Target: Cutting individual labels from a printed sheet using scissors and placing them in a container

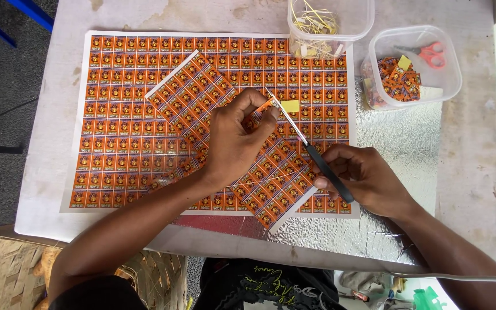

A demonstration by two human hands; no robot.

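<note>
Right hand (368,179) angled, gripping knife (311,150)

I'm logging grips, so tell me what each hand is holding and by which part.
The right hand holds a craft knife by its black handle. The left hand pinches a small orange sticker at its edge.

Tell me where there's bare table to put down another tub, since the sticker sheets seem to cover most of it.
Free: the bare strip right of the silver foil, below the tub with scissors; a narrower strip left of the big orange sheet. Crowded: the centre, where the left hand and right hand with its knife work on the slanted sheet.
</note>
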